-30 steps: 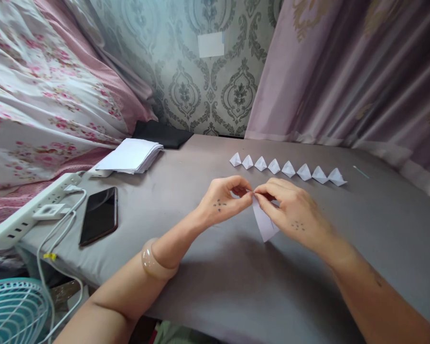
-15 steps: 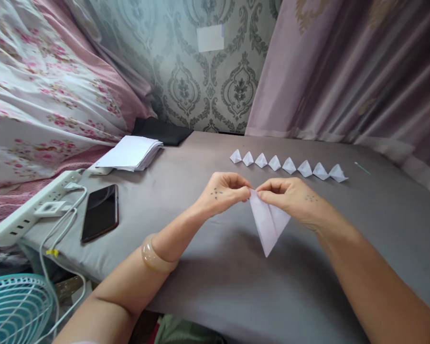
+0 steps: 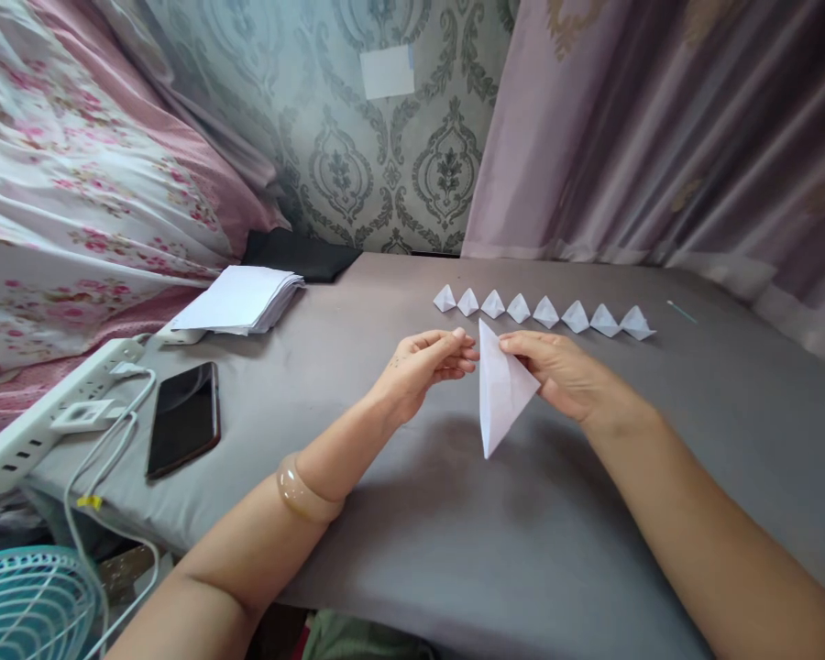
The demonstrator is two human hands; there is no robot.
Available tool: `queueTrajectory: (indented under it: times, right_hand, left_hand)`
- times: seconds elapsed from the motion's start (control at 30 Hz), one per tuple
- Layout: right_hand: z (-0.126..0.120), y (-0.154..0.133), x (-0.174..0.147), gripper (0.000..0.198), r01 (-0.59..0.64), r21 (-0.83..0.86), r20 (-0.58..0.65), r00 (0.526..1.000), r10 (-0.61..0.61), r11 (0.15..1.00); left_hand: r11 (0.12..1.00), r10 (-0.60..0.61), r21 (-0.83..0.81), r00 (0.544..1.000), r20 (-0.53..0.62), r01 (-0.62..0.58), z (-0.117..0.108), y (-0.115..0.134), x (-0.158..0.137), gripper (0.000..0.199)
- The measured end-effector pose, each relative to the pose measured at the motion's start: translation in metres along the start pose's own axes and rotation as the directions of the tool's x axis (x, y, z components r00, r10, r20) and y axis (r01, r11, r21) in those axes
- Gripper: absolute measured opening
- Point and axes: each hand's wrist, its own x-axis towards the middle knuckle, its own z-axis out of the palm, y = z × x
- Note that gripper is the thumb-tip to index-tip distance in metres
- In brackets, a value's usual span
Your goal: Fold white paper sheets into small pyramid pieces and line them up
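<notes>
While a fan (image 3: 24, 600) fills the lower left corner, a power strip (image 3: 48, 408) runs along the left edge of your worktop (image 3: 412, 550), with a plug and white cables attached. To its right lies a phone (image 3: 184, 417), its screen dark. Behind the phone stands a stack (image 3: 237, 298) of white sheets, and beyond that a black item (image 3: 309, 255) lies flat.

Near the middle is your left hand (image 3: 430, 362), a bangle (image 3: 306, 495) on its forearm. Its grip is loosely spread and pinches nothing: it has just come away from the paper (image 3: 505, 390), and its fingertips are now just beside the left edge; whether they brush it cannot be told. The paper, folded to a pointed shape, is held up between your hands, above the worktop, one tip upward and another downward.

Your right hand (image 3: 564, 367) pinches the paper by its upper right side, thumb on the near face, fingers mostly hidden behind. With the left released, this grip alone carries the paper, leaving the other hand free.

Behind the hands, a row (image 3: 545, 313) of eight small folded pieces extends rightward; past its end lies a thin stick (image 3: 682, 312).
</notes>
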Motion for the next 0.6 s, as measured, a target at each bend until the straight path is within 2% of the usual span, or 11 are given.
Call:
queueTrajectory:
  times: [0.2,0.27,0.4,0.6]
  right_hand:
    - [-0.008,0.016,0.02,0.006,-0.131,0.211,0.01,0.991,0.131,0.969]
    - [-0.008,0.02,0.022,0.004,-0.138,0.244,-0.002,0.99,0.142,0.96]
    - [-0.004,0.025,0.021,0.011,-0.046,0.209,-0.06,0.996,0.06,0.977]
    - [-0.002,0.023,0.016,0.021,0.102,0.029,-0.089,0.991,-0.099,0.994]
  left_hand:
    - [0.997,-0.072,0.029,0.997,0.027,0.072,0.009,-0.018,-0.002,0.035]
    - [0.995,-0.075,0.065,0.997,0.02,0.074,0.011,-0.02,-0.003,0.032]
    - [0.987,-0.055,0.153,0.998,0.012,0.053,0.011,-0.023,-0.002,0.026]
    - [0.982,-0.101,0.167,0.99,0.097,0.084,0.006,-0.025,0.002,0.034]
